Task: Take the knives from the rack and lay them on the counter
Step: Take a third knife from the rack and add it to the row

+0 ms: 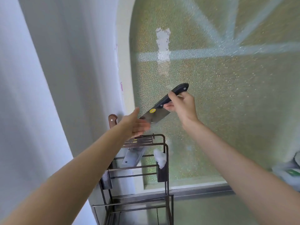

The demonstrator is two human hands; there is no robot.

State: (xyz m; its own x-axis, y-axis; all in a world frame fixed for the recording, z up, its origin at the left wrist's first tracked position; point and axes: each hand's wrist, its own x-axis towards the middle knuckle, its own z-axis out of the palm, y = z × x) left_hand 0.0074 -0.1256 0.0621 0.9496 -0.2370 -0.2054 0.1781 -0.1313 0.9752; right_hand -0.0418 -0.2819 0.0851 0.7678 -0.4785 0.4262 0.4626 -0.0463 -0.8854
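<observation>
My right hand (pixel 181 106) grips the black riveted handle of a cleaver (pixel 155 115) with a yellow sticker on its steel blade, held tilted in the air above the dark metal rack (pixel 160 143). My left hand (pixel 135 123) is open, palm up, by the blade's lower end; whether it touches the blade I cannot tell. A brown-handled knife (pixel 112 120) stands in the rack against the wall, partly hidden by my left forearm. A second steel blade (pixel 132 157) hangs down through the rack's top slots.
The rack stands in the corner between a white wall (pixel 65 78) and a frosted window (pixel 219 95). A crumpled white cloth (pixel 159 158) sits in a small holder on the rack. White bags (pixel 289 169) lie at the right edge.
</observation>
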